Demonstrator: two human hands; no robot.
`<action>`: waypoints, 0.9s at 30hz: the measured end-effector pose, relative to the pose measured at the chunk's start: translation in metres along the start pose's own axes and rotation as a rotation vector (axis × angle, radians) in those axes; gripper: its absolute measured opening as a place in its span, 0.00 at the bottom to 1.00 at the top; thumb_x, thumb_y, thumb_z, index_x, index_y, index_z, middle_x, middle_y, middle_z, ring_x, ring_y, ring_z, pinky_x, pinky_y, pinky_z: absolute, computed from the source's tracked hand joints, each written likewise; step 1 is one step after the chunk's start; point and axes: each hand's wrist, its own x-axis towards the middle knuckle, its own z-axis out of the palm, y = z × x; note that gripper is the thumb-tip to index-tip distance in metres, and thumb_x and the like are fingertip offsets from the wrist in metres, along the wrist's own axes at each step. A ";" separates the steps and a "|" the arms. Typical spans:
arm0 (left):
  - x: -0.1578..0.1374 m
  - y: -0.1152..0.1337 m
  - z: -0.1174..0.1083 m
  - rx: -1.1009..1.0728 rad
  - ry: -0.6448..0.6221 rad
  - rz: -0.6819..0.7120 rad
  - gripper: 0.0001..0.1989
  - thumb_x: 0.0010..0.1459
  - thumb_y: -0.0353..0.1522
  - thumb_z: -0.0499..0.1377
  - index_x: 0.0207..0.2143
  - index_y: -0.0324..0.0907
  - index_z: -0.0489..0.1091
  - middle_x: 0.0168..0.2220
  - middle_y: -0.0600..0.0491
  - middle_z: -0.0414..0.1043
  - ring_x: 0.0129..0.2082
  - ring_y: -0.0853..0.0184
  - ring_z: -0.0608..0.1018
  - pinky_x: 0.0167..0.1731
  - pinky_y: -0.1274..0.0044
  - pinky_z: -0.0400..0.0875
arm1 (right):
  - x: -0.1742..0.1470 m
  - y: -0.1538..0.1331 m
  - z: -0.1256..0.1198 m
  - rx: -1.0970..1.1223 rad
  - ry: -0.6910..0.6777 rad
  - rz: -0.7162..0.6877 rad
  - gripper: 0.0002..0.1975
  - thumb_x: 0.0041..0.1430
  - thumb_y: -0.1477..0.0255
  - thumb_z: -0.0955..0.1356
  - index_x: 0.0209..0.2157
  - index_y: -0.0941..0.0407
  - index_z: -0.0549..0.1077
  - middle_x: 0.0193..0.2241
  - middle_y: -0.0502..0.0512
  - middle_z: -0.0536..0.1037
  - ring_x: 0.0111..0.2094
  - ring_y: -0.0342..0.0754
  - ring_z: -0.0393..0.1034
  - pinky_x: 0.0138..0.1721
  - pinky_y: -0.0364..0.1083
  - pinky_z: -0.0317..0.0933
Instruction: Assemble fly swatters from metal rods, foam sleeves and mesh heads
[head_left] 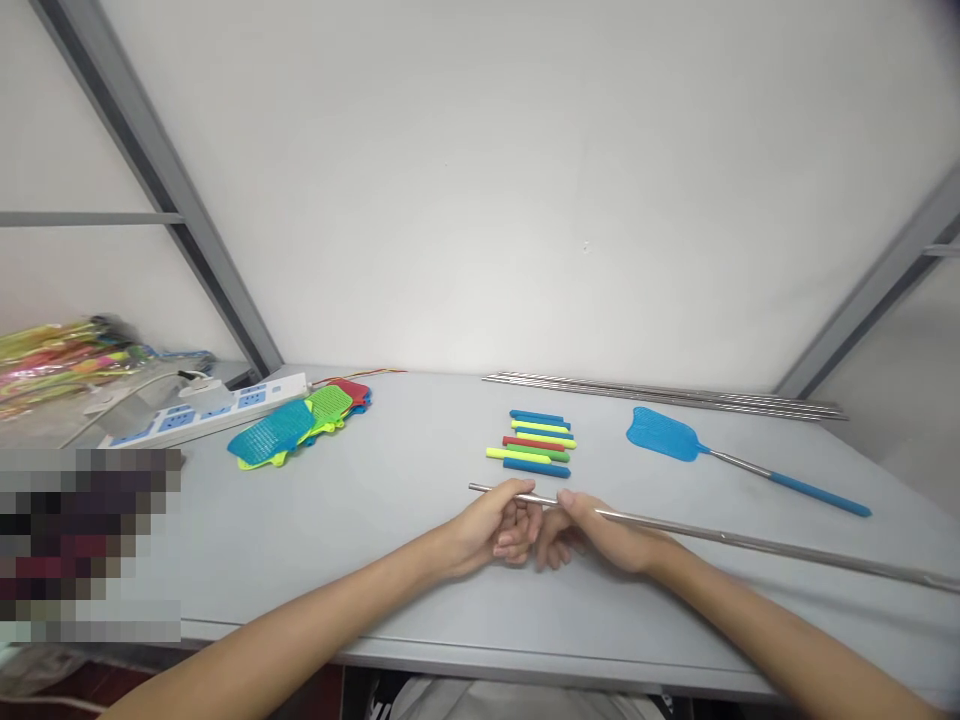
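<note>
1. Clock directions run from the hands, twelve being straight ahead of the person. The left hand (pixel 489 524) is closed on a slim metal rod (pixel 723 537), thumb laid along its top, fingers curled loosely below.
2. The right hand (pixel 611 532) also grips the rod, its thumb pressing from above, its fingers half curled underneath. The fingers of the two hands come very near each other; whether they touch cannot be told.
3. One rod end pokes out just past the left hand at ten o'clock; the other length runs beyond the right wrist toward four o'clock and leaves the view.
4. Just ahead, at twelve, lies a row of coloured grips (pixel 534 443), the nearest close to the rod.
5. A blue swatter (pixel 739 463) lies at two, with more metal rods (pixel 666 395) behind it along the wall (pixel 480 200).
6. Swatter heads (pixel 277 430) overlap at ten, beside a power strip (pixel 225 407).
7. Bare grey table (pixel 420 430) stretches between those heads and the grips, and from the hands to the front edge (pixel 487 655) at six.
</note>
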 end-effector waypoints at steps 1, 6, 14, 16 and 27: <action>0.000 0.001 0.000 0.007 0.021 0.017 0.22 0.54 0.40 0.43 0.15 0.36 0.62 0.06 0.61 0.45 0.08 0.77 0.51 0.15 0.81 0.47 | 0.001 0.001 -0.002 0.005 0.017 0.001 0.37 0.57 0.58 0.42 0.27 0.62 0.73 0.18 0.54 0.66 0.20 0.40 0.57 0.22 0.40 0.51; -0.003 0.004 -0.002 0.080 0.128 0.089 0.22 0.53 0.40 0.45 0.14 0.36 0.62 0.06 0.59 0.47 0.10 0.77 0.52 0.16 0.80 0.48 | 0.002 0.003 -0.011 0.001 0.139 -0.014 0.29 0.56 0.57 0.50 0.28 0.63 0.72 0.17 0.52 0.64 0.20 0.39 0.56 0.23 0.40 0.52; -0.003 0.004 -0.006 0.085 0.157 0.111 0.20 0.53 0.40 0.44 0.15 0.37 0.61 0.07 0.60 0.46 0.11 0.76 0.53 0.18 0.80 0.50 | -0.003 -0.008 -0.020 0.019 0.292 -0.036 0.28 0.57 0.59 0.51 0.25 0.62 0.72 0.17 0.53 0.65 0.21 0.40 0.57 0.26 0.41 0.53; -0.004 0.003 -0.005 0.102 0.128 0.095 0.21 0.54 0.41 0.43 0.15 0.37 0.60 0.08 0.60 0.47 0.11 0.76 0.54 0.18 0.80 0.51 | -0.004 -0.009 -0.019 0.040 0.241 0.014 0.27 0.57 0.60 0.51 0.26 0.62 0.72 0.18 0.53 0.65 0.21 0.40 0.57 0.26 0.41 0.53; -0.012 0.005 -0.005 0.118 -0.095 -0.099 0.25 0.56 0.41 0.38 0.15 0.36 0.61 0.11 0.55 0.58 0.12 0.74 0.60 0.18 0.79 0.52 | -0.007 -0.007 -0.002 0.050 -0.021 0.013 0.34 0.58 0.60 0.43 0.27 0.63 0.71 0.19 0.54 0.67 0.21 0.40 0.58 0.27 0.41 0.53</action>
